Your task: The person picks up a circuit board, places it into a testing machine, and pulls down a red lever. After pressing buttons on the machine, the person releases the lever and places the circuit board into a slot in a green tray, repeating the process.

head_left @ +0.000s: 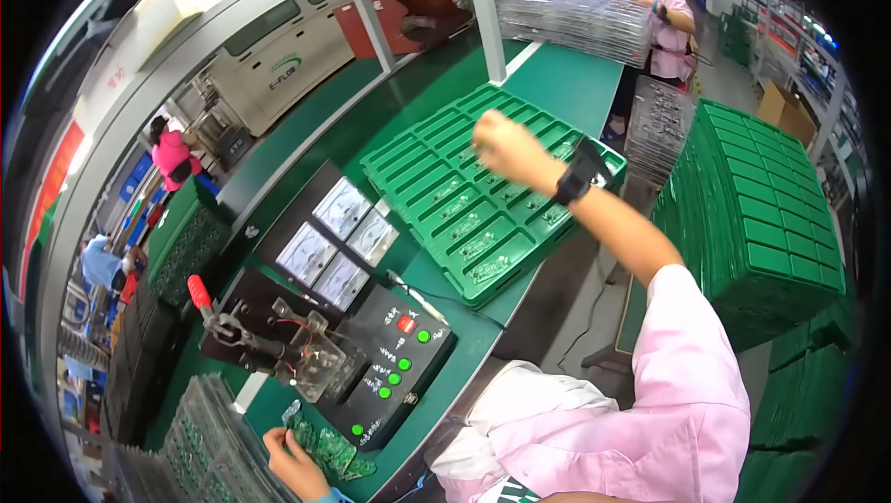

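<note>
Green sheeting is spread over the long workbench (571, 76), and across its upper middle a green divided tray (401, 161) is set. Below it, at lower centre, a black button box (425, 375) is placed. For careful handling over the tray, each board would best be held by its edges, kept level and lowered gently, so that its parts are not knocked on the dividers.

The right hand (506, 146) is held over the tray's upper part with fingers curled; whether anything is gripped cannot be told. Small circuit boards (478, 245) are seen in compartments below it in the frame. At lower left, the left hand (295, 468) is half curled at the left edge of loose green boards (334, 452); a firm hold cannot be confirmed.
</note>
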A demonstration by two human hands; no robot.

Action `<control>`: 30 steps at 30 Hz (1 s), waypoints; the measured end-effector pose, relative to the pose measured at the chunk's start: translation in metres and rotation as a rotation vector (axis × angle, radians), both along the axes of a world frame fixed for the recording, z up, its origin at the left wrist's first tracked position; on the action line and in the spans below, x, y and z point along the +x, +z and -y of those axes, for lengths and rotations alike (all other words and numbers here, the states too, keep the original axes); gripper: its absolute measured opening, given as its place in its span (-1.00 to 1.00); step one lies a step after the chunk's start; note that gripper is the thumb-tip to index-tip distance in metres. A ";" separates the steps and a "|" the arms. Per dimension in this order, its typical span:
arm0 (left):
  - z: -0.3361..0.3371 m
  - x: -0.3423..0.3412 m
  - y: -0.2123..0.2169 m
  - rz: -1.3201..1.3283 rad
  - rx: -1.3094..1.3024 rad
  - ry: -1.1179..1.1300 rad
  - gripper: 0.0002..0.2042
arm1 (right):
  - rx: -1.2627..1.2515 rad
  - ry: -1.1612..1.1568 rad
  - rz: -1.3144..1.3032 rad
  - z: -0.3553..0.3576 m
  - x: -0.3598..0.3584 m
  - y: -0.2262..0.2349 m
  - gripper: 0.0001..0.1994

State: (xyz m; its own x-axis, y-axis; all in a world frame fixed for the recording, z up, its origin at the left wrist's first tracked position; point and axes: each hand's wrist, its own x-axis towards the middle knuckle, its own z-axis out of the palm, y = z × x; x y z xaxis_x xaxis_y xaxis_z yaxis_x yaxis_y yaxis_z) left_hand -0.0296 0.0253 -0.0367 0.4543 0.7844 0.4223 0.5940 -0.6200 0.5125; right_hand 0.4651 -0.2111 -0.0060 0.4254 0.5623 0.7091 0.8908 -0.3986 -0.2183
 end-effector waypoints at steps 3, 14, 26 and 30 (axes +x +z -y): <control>0.037 0.021 0.010 0.196 -0.039 -0.013 -0.83 | -0.102 -0.332 -0.073 0.056 0.088 -0.033 -0.86; 0.057 0.092 -0.006 -0.235 0.356 -0.418 -0.62 | -0.194 -0.201 0.065 0.051 0.066 -0.028 -0.74; 0.064 0.080 0.000 -0.298 0.259 -0.403 -0.26 | 0.218 0.883 0.072 -0.183 -0.229 0.109 -0.55; 0.063 0.081 0.008 -0.321 0.178 -0.413 -0.13 | -0.070 0.862 -0.424 -0.232 -0.241 0.138 -0.49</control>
State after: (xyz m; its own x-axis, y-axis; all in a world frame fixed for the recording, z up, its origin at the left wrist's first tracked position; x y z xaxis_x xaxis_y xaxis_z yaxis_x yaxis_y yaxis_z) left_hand 0.0519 -0.0381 -0.0288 0.8370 0.4426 0.3217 0.3922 -0.8953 0.2114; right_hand 0.2238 0.0212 0.1323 0.0590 0.8368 0.5443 0.7362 0.3318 -0.5898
